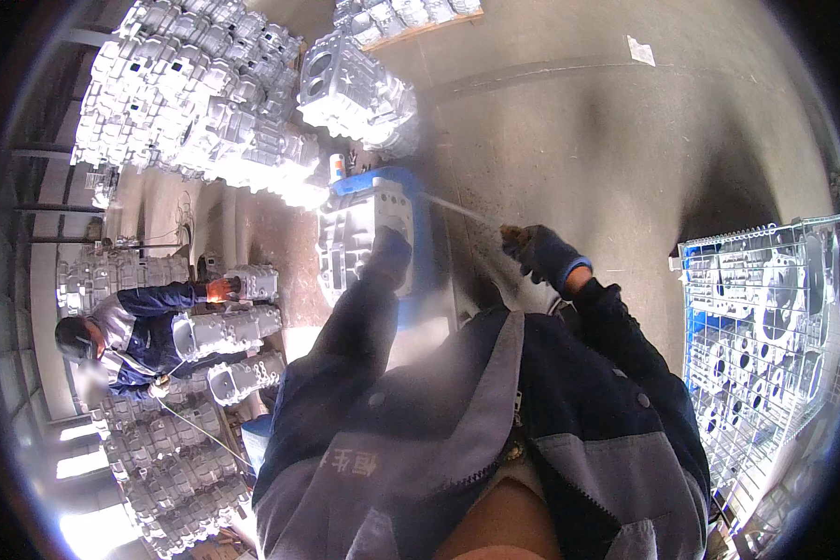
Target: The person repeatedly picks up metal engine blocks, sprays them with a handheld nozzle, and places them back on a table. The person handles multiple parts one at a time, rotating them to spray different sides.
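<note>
A silvery metal housing casting (350, 233) rests on a blue-edged work stand (429, 247) in front of me. My left hand (392, 254), in a dark glove, lies against the right side of this casting; its fingers are hidden. Off to the right of the stand, my right hand (543, 257) is gloved too and closed around the brownish end of a long, thin, pale rod-like tool (462, 211). The rod points left and away from me, its far end near the stand's right edge. Its exact kind cannot be made out.
Stacked castings (196, 93) rise at the far left, with a larger casting (345, 89) behind the stand. A white bottle (337, 168) stands at its back edge. Leftward, a co-worker (131, 336) handles castings. A wire cage (765, 327) of metal parts is at right.
</note>
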Demonstrator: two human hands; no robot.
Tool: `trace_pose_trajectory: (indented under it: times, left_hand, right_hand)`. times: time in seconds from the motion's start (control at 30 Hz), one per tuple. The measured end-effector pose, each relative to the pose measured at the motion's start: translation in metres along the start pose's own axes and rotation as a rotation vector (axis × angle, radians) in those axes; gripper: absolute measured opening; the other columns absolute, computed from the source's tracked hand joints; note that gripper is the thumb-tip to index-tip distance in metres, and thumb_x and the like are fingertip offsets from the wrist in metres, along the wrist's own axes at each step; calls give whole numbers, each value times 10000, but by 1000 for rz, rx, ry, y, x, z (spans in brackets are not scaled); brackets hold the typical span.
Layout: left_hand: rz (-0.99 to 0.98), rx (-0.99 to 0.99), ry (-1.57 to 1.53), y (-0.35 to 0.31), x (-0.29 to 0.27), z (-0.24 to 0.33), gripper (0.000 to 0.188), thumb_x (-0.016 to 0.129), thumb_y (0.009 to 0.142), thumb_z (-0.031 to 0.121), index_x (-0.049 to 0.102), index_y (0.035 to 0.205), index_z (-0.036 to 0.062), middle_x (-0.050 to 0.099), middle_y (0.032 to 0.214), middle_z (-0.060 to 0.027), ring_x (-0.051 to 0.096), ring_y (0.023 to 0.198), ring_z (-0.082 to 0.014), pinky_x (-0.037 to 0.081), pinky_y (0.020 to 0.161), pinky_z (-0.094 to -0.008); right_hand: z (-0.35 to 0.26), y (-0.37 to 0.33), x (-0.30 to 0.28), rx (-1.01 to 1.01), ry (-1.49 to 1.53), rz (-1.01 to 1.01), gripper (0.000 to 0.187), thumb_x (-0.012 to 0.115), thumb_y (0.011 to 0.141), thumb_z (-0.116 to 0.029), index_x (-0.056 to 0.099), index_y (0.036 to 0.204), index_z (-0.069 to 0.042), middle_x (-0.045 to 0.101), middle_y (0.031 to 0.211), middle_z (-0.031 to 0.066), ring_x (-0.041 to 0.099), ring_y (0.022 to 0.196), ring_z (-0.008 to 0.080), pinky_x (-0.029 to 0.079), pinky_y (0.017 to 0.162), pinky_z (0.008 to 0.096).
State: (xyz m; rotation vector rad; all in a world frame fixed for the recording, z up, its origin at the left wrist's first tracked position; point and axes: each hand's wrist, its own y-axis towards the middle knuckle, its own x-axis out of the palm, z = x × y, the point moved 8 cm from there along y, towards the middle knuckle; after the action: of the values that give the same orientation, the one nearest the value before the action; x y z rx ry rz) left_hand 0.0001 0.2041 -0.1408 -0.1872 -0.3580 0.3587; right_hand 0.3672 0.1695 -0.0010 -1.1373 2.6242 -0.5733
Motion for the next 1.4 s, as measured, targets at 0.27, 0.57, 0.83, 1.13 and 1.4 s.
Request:
trace_pose_trajectory:
  times: [0.27,0.57,0.83,1.13,1.4]
  left_hand:
    - [15,15,133,-12,15,15,414,356,1045,295,462,1411,134,479,1432,-85,454,1313,-236,339,1103,-414]
    - [37,27,321,-25,28,34,395,382,1028,287,494,1372,130,509,1389,-92,483,1278,-245,358,1073,-427]
    - [65,96,840,-39,41,59,379,405,1013,281,523,1337,126,535,1351,-99,509,1246,-252,376,1047,-438]
    - [-45,168,1941,-44,68,68,361,431,995,273,556,1298,121,565,1308,-106,538,1210,-260,395,1017,-451]
    - [-70,153,1947,-44,67,69,346,454,980,267,585,1263,117,592,1270,-112,564,1178,-267,413,990,-463]
  right_hand:
    - [18,3,2,67,-11,83,480,595,893,-44,608,1370,-89,721,1072,9,588,607,105,448,447,265]
    - [23,7,12,-1,-68,7,424,607,881,-20,646,1303,-49,723,1024,37,609,626,112,472,455,280]
    - [15,-3,7,60,68,12,482,658,812,9,658,1289,-64,721,965,35,583,599,96,477,458,269]
    - [-13,-8,8,-46,-151,0,518,639,796,34,651,1303,-71,721,953,26,576,582,99,493,470,271]
    - [-8,-5,1,-43,-17,109,467,627,825,30,649,1284,-52,721,999,27,600,610,110,491,473,267]
